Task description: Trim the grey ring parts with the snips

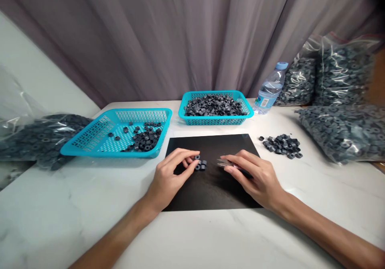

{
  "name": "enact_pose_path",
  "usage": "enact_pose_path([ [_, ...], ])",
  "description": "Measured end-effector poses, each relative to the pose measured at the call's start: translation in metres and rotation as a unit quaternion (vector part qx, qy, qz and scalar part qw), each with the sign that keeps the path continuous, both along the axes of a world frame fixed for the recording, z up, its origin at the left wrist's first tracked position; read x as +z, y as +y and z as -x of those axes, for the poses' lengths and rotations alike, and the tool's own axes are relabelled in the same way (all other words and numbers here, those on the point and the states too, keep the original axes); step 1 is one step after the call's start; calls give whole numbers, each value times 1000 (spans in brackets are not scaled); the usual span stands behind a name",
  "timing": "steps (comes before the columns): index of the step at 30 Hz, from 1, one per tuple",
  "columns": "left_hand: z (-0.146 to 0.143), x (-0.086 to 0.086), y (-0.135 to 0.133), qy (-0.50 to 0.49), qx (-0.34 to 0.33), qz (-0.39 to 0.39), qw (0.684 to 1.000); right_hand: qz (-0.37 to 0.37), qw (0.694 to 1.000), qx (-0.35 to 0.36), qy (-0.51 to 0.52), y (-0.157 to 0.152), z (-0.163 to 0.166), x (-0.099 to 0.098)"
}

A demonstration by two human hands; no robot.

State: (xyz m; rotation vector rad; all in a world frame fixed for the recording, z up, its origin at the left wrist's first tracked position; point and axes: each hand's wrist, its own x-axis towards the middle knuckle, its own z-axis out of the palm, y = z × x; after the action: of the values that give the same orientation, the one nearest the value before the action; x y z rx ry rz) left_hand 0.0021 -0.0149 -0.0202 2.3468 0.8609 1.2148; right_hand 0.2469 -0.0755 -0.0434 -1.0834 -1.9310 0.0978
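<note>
Two bare hands work over a small cluster of dark grey ring-shaped parts (200,165) on a black rectangular mat (210,188).

Head view: the left hand (168,178) rests on the mat with its fingers curled lightly around the left side of the cluster, fingertips touching the rings but not clenched. The right hand (255,176) lies just right of the cluster, fingers closed on a small metal tool with a pinkish handle (228,164) whose tip points toward the rings. The mat lies on a white marble-patterned table (60,212). Behind it stand a tilted turquoise plastic basket with few rings (99,134) and a turquoise plastic basket heaped with rings (215,118). A loose pile of grey rings (282,145) lies right of the mat, near a clear plastic water bottle (269,90) and clear plastic bags of rings (339,100).
</note>
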Motion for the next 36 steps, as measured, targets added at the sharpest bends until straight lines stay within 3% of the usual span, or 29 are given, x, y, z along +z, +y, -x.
enact_pose_path([
  [5, 2, -2, 0, -6, 5, 41, 999, -4, 1000, 0, 0, 0, 1, 2],
  [11, 1, 1, 0, -27, 22, 182, 983, 1, 1000, 2, -4, -1, 1, 2],
  [16, -5, 8, -2, -131, 1, 358, 924, 10, 1000, 1, 0, -2, 0, 1],
  [26, -11, 19, -18, -247, -69, 575, 777, 8, 1000, -4, 0, -1, 1, 2],
  [31, -15, 21, -22, -238, -73, 620, 744, 3, 1000, -6, 1, 0, 1, 3],
  [36, -14, 22, -21, -228, -75, 628, 740, 2, 1000, -9, -1, 0, 1, 3],
])
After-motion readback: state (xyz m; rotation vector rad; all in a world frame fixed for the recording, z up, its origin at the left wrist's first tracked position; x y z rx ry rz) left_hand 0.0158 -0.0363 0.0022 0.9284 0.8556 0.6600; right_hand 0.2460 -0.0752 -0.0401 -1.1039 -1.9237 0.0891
